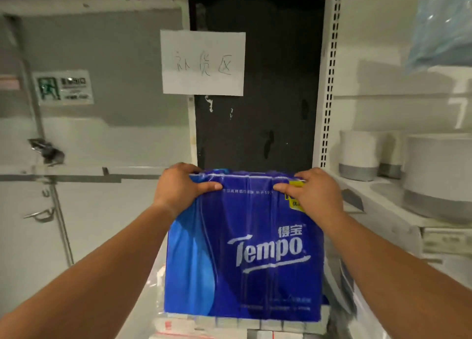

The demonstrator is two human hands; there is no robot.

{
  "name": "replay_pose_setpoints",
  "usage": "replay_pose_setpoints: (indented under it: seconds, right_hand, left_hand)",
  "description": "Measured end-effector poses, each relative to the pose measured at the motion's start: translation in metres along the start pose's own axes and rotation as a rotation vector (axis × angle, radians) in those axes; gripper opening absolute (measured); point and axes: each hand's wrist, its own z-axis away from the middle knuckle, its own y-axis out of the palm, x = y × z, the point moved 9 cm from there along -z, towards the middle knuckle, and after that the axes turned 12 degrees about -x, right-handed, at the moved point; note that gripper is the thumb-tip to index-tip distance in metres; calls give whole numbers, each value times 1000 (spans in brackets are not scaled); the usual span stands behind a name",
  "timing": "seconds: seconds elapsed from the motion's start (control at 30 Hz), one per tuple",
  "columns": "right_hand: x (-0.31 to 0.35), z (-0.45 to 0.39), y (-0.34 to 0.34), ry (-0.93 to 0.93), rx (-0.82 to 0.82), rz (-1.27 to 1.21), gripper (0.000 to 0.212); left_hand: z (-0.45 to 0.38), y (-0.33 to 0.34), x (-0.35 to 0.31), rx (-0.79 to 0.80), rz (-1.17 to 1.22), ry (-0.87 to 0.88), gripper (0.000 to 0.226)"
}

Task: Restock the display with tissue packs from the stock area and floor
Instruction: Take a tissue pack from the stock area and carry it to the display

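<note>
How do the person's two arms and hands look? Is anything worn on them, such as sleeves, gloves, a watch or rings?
Both forearms are bare as far as the picture shows; no sleeve enters the view. The left hand and the right hand have no gloves. No watch or bracelet shows on either wrist, and no ring on the fingers that are visible.

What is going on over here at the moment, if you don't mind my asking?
A person holds a blue Tempo tissue pack by its top edge, left hand and right hand each with a grip on a corner. It hangs upright above more packs, below a handwritten paper sign.
</note>
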Motion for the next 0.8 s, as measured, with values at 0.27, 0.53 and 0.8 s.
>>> replay_pose_setpoints:
  seconds: [0.27, 0.53, 0.8]
  right_hand:
    - [37, 81, -83, -207, -10, -33, 81]
    - [102, 190, -96, -350, 167, -129, 77]
    - [225, 309, -86, -548, 296, -414, 71]
  left_hand:
    - [112, -132, -31, -124, -69, -9, 81]
    - [228, -267, -1, -249, -204, -113, 70]
    - [338, -436, 39, -415, -349, -222, 79]
